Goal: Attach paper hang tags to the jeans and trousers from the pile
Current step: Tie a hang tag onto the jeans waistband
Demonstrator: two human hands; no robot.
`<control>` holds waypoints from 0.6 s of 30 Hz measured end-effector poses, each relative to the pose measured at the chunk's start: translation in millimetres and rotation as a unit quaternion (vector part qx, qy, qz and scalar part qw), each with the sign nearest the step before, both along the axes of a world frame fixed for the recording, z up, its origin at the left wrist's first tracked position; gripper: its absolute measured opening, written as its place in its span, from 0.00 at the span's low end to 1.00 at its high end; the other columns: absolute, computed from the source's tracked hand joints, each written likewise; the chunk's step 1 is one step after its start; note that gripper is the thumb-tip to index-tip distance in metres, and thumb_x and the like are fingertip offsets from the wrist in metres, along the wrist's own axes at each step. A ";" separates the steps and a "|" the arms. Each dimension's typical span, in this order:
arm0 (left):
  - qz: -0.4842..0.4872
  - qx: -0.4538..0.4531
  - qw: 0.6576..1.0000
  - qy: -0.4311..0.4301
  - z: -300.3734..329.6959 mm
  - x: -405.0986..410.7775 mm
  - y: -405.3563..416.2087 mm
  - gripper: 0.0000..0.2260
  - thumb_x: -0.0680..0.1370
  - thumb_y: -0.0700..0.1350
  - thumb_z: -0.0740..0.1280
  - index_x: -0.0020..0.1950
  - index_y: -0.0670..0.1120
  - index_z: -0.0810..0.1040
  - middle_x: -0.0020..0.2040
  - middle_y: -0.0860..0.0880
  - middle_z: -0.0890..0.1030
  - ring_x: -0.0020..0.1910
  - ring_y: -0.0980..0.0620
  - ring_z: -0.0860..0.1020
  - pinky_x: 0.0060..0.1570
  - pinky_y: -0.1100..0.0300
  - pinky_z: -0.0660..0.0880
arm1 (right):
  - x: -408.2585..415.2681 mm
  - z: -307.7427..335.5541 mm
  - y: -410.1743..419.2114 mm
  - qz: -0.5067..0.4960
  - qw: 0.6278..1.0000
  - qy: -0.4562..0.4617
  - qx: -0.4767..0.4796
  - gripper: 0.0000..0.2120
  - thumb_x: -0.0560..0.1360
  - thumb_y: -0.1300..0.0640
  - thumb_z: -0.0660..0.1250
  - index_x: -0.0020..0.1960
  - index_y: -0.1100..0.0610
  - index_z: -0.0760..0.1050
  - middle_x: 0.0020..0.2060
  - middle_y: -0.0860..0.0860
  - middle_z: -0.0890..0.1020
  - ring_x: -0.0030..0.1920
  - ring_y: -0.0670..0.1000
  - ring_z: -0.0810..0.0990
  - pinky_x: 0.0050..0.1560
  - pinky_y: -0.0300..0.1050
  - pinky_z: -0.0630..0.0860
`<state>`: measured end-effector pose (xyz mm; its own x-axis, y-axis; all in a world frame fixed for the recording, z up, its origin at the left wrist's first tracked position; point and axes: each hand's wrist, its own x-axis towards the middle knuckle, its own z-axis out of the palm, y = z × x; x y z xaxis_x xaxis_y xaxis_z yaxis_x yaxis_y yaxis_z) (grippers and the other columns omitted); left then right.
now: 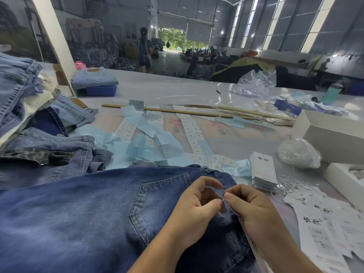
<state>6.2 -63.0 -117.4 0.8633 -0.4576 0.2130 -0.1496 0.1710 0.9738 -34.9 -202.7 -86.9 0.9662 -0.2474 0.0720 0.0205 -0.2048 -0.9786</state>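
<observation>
Denim of a dark blue pair of jeans [88,209] is spread flat across the near edge of the table [177,87], back pocket up, so that the waistband is brought within easy reach. Just above that waistband a thin white string [223,196] is pinched between thumb and forefinger of both the left hand [197,205] and the right hand [248,209], fingertips nearly touching, apparently so that it can be fastened. A hang tag seems to be trapped under the right hand, though little of it is shown. A stack of hang tags [263,170] and loose strings [289,184] are kept just beside the right hand. The pile of jeans [23,91] is left on the left side.
</observation>
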 end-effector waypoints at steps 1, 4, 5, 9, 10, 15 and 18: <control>0.002 0.002 1.000 0.000 0.4 -0.4 0.0 0.12 0.74 0.43 0.65 0.49 0.61 0.77 0.36 0.52 0.82 0.36 0.51 0.73 0.35 0.62 0.69 | 0.1 -1.8 1.1 -0.006 1.000 -0.004 -0.008 0.11 0.76 0.65 0.67 0.37 0.56 0.81 0.33 0.55 0.82 0.37 0.53 0.79 0.44 0.52 0.76; 0.007 0.004 1.000 0.000 1.0 -1.2 0.7 0.12 0.73 0.43 0.65 0.48 0.61 0.77 0.36 0.52 0.82 0.34 0.55 0.73 0.31 0.65 0.69 | 0.2 -6.0 2.3 -0.019 0.999 -0.009 -0.026 0.12 0.77 0.64 0.67 0.38 0.52 0.81 0.34 0.56 0.82 0.39 0.58 0.79 0.46 0.57 0.76; 0.007 0.004 1.000 0.001 1.1 -1.2 0.8 0.11 0.73 0.43 0.65 0.48 0.61 0.77 0.36 0.52 0.82 0.34 0.55 0.73 0.31 0.65 0.69 | 0.1 -6.8 2.0 -0.021 1.000 -0.007 -0.021 0.12 0.77 0.64 0.67 0.38 0.52 0.81 0.35 0.58 0.82 0.40 0.61 0.79 0.47 0.59 0.77; 0.008 0.009 1.000 -0.002 1.3 -1.3 1.9 0.11 0.73 0.44 0.66 0.48 0.61 0.76 0.36 0.53 0.81 0.31 0.56 0.72 0.30 0.66 0.68 | 0.0 -9.0 -0.1 -0.022 1.000 -0.003 -0.012 0.11 0.77 0.63 0.66 0.39 0.53 0.81 0.37 0.61 0.82 0.44 0.67 0.80 0.50 0.62 0.77; 0.008 0.009 1.000 -0.003 1.4 -1.7 2.1 0.11 0.73 0.44 0.66 0.48 0.61 0.76 0.36 0.53 0.81 0.31 0.57 0.72 0.30 0.66 0.68 | -0.1 -9.7 0.0 -0.022 1.000 -0.008 -0.017 0.11 0.77 0.63 0.66 0.39 0.53 0.81 0.36 0.60 0.82 0.43 0.66 0.80 0.49 0.62 0.77; 0.007 0.007 1.000 -0.004 1.3 -1.7 2.4 0.11 0.74 0.43 0.66 0.49 0.60 0.76 0.36 0.53 0.81 0.31 0.58 0.72 0.30 0.68 0.68 | 0.2 -13.3 0.5 -0.025 0.998 -0.030 -0.043 0.11 0.76 0.64 0.67 0.38 0.52 0.80 0.34 0.56 0.82 0.39 0.60 0.79 0.45 0.57 0.76; 0.003 0.012 1.000 -0.007 0.7 -1.2 2.7 0.11 0.75 0.43 0.67 0.50 0.60 0.76 0.37 0.53 0.81 0.32 0.59 0.73 0.32 0.68 0.69 | -0.1 -14.9 0.5 -0.021 0.998 -0.037 -0.047 0.12 0.76 0.64 0.67 0.38 0.51 0.80 0.33 0.55 0.81 0.37 0.57 0.78 0.42 0.51 0.75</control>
<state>5.0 -60.3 -116.7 0.8630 -0.4572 0.2148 -0.1649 0.1468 0.9753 -35.0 -202.2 -101.7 0.9466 -0.2757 0.1671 0.0814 -0.2973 -0.9513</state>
